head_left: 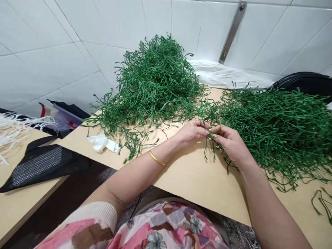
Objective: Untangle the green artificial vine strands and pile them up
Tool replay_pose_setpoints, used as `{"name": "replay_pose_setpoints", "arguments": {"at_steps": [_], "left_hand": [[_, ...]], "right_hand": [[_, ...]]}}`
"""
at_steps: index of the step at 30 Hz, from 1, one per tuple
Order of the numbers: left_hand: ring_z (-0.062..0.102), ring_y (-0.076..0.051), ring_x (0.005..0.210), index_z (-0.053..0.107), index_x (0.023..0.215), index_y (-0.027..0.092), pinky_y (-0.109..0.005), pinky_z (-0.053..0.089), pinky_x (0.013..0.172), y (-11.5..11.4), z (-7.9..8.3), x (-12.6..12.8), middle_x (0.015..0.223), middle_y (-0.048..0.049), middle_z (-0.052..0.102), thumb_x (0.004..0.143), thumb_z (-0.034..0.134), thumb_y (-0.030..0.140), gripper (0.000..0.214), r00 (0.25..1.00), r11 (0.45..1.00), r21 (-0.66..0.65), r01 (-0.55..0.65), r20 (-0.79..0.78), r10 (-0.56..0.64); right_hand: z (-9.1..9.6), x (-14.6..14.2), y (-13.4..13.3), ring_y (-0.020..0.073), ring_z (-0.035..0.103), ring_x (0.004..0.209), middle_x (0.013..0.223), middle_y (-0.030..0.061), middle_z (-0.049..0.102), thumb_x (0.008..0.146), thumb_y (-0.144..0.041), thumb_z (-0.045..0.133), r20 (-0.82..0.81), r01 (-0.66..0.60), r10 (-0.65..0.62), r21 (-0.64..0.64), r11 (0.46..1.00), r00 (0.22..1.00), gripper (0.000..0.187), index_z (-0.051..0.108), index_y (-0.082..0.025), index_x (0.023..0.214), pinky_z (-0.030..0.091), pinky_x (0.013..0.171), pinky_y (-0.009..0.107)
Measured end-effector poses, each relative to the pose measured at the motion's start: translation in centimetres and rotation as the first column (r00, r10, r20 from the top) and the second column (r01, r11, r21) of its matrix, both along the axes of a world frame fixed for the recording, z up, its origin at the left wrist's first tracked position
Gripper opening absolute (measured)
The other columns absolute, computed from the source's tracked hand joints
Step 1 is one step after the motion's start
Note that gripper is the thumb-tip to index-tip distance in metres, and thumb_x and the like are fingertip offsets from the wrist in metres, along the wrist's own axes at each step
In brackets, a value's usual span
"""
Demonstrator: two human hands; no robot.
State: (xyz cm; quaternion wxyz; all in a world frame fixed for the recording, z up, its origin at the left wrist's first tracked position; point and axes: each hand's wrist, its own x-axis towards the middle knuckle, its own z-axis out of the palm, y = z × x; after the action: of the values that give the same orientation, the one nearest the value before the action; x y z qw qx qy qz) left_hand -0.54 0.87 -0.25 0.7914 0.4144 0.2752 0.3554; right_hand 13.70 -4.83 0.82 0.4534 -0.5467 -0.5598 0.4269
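Observation:
My left hand point(193, 132) and my right hand point(229, 141) meet near the middle of the table, fingertips pinched close together. Between them is a green cord point(206, 147), its loose ends hanging toward the tabletop. Both hands are closed on it; the exact spot they grip is partly covered by the fingers. Behind my left hand rises a tall tangled heap of green cords point(158, 79), with small knots or tips at the ends. Another broad pile of green cords point(280, 128) lies beside and beyond my right hand.
The wooden table point(186, 176) stands against a tiled wall point(109, 27). A crumpled white tissue point(102, 142) lies left, white cloth point(223, 74) at the back. On a second table at left are white cords point(20, 126) and a black mesh item point(38, 164). A metal bracket point(232, 33) is on the wall.

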Motion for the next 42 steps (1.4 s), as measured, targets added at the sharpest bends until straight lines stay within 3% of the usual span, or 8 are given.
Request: {"name": "replay_pose_setpoints", "arguments": {"at_steps": [5,11,15,21,27,33,37,42], "left_hand": [[0.048,-0.006,0.052,0.055,0.069,0.013,-0.022,0.038,0.054,0.0,0.0,-0.1,0.061,0.0023,0.054,0.052,0.058,0.001,0.021,0.995,0.992,0.126,-0.029,-0.093,0.041],[0.043,-0.005,0.05,0.052,0.063,0.014,-0.02,0.032,0.05,-0.5,0.0,0.3,0.054,0.0045,0.048,0.053,0.057,0.001,0.018,0.97,0.951,0.306,-0.051,-0.212,0.12],[0.043,-0.006,0.052,0.05,0.058,0.014,-0.021,0.031,0.051,-0.6,0.0,0.4,0.054,0.0039,0.048,0.053,0.056,-0.002,0.018,0.959,0.93,0.359,-0.08,-0.228,0.17],[0.039,-0.005,0.05,0.052,0.06,0.014,-0.021,0.028,0.05,-0.7,0.1,0.4,0.052,0.005,0.044,0.054,0.05,-0.003,0.018,0.958,0.915,0.395,-0.087,-0.22,0.186],[0.039,-0.005,0.05,0.055,0.062,0.014,-0.021,0.028,0.049,-0.9,0.7,0.0,0.051,0.0051,0.044,0.052,0.049,-0.004,0.021,0.958,0.911,0.41,-0.032,-0.248,0.145],[0.041,-0.006,0.05,0.057,0.066,0.014,-0.021,0.03,0.051,-0.4,0.2,0.0,0.053,0.0044,0.047,0.051,0.052,-0.002,0.022,0.968,0.934,0.357,-0.016,-0.23,0.105],[0.043,-0.006,0.052,0.056,0.067,0.014,-0.021,0.031,0.052,-0.1,-0.5,0.2,0.055,0.0033,0.05,0.051,0.054,0.001,0.02,0.981,0.949,0.314,-0.018,-0.178,0.077],[0.038,-0.004,0.047,0.053,0.069,0.014,-0.02,0.027,0.048,-0.3,-0.6,0.4,0.051,0.0051,0.046,0.054,0.054,0.004,0.018,0.986,0.962,0.27,-0.049,-0.141,0.09]], "right_hand": [[-0.6,0.4,0.4,0.0115,0.054,0.067,0.073,0.0001,0.062,0.067,-0.031,0.063,-0.185,-0.049,0.03,-0.096,0.994,0.982,0.016,0.063,-0.018,0.078,0.041,0.065,0.025],[-0.3,0.5,0.3,0.0142,0.054,0.071,0.073,0.0009,0.062,0.067,-0.045,0.064,-0.046,-0.124,0.121,-0.078,0.989,0.992,0.028,0.063,-0.018,0.074,0.042,0.065,0.026],[0.7,-0.1,-0.2,0.0136,0.054,0.071,0.078,0.0021,0.062,0.062,-0.042,0.069,0.043,-0.109,0.114,-0.095,0.989,0.993,0.033,0.062,-0.017,0.082,0.042,0.064,0.025],[0.9,-0.3,-0.4,0.0135,0.056,0.075,0.084,0.0029,0.063,0.065,-0.041,0.067,0.015,-0.116,0.119,-0.111,0.987,0.993,0.032,0.061,-0.017,0.086,0.043,0.068,0.026],[0.5,0.1,-0.3,0.016,0.058,0.08,0.082,0.0022,0.066,0.064,-0.028,0.064,-0.02,-0.166,0.165,-0.094,0.982,0.986,0.024,0.065,-0.017,0.085,0.044,0.076,0.03],[0.1,0.0,-0.2,0.017,0.057,0.079,0.081,0.0026,0.065,0.073,-0.026,0.053,0.199,-0.137,0.13,0.023,0.99,0.971,0.02,0.065,-0.018,0.087,0.043,0.072,0.03],[-0.2,-0.2,-0.2,0.0161,0.055,0.075,0.08,0.0028,0.064,0.08,-0.023,0.046,0.469,-0.096,0.006,0.17,0.981,0.883,0.019,0.064,-0.019,0.084,0.04,0.07,0.028],[-0.4,-0.6,-0.1,0.0149,0.051,0.07,0.075,0.0037,0.057,0.084,-0.022,0.04,0.596,-0.081,-0.142,0.332,0.94,0.791,0.019,0.058,-0.017,0.079,0.037,0.065,0.026]]}}
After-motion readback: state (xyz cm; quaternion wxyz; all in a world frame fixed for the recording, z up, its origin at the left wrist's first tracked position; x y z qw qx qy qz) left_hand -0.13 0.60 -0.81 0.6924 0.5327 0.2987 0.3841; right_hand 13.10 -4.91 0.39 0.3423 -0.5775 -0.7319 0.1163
